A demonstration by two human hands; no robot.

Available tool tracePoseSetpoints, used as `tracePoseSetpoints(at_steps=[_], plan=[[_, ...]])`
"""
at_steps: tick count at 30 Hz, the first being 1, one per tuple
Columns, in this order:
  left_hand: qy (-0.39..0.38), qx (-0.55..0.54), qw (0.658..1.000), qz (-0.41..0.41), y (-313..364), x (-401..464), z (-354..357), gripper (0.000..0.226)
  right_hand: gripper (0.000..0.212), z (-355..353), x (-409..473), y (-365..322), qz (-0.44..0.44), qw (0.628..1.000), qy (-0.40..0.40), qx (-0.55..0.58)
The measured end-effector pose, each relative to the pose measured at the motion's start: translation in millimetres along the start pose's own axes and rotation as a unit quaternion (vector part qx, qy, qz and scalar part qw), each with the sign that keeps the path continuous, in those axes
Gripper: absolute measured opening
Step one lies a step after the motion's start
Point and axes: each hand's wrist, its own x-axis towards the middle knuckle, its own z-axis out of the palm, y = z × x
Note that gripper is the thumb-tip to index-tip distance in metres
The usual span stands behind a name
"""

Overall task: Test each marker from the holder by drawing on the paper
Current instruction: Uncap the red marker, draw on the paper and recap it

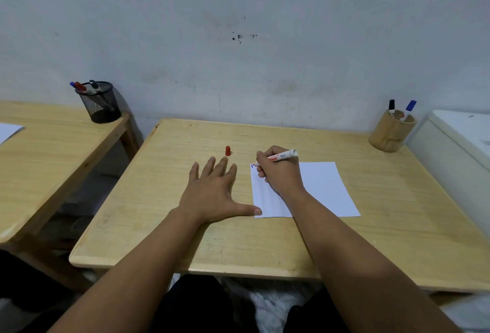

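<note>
Two hands work: left hand (212, 195) flat, fingers spread, thumb pinning paper (322, 189); right hand (278, 173) grips red marker (281, 157), tip at the far-left corner, likely drawing; recapping needs the red cap (227, 151) beyond; wooden holder (391, 134) far right

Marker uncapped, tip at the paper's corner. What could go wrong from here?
1. The marker tip sits at the paper's far left corner, so a stroke could run onto the table.
2. The left hand pins only the near corner with its thumb; the sheet may pivot.
3. The red cap stands loose; fingers could knock it.
</note>
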Motion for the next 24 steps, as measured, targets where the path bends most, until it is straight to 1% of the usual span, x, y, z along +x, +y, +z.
tracePoseSetpoints(at_steps=[8,14,15,16,18,20,21,24], plan=[[0.006,0.000,1.000,0.002,0.3,-0.7,-0.4,0.138,0.025,2.0,0.3,-2.0,-0.004,0.999,0.003,-0.035],[0.008,-0.006,1.000,0.003,0.7,-3.3,-1.9,0.137,0.030,-0.4,-0.2,-0.2,-0.005,1.000,0.009,0.002],[0.009,-0.019,1.000,0.000,1.1,-4.3,-2.7,0.132,0.031,-1.1,-0.3,-0.3,-0.006,1.000,0.011,0.014],[0.023,-0.045,0.999,-0.008,1.5,-5.1,-3.3,0.122,0.032,-1.3,-0.4,-0.2,-0.005,0.999,0.011,0.033],[0.099,-0.129,0.986,-0.046,1.3,0.7,-7.1,0.088,0.035,-0.4,0.7,-2.3,0.006,0.997,0.009,0.081],[0.175,-0.198,0.960,-0.093,-1.8,17.2,-12.9,0.058,0.036,-0.4,3.2,-8.5,0.025,0.991,-0.008,0.128],[0.190,-0.205,0.955,-0.102,-3.8,26.3,-15.9,0.050,0.036,-0.8,3.7,-12.7,0.033,0.989,-0.018,0.145],[0.182,-0.157,0.967,-0.086,-8.2,47.3,-18.3,0.046,0.038,-4.3,1.3,-27.1,0.026,0.990,-0.027,0.133]])
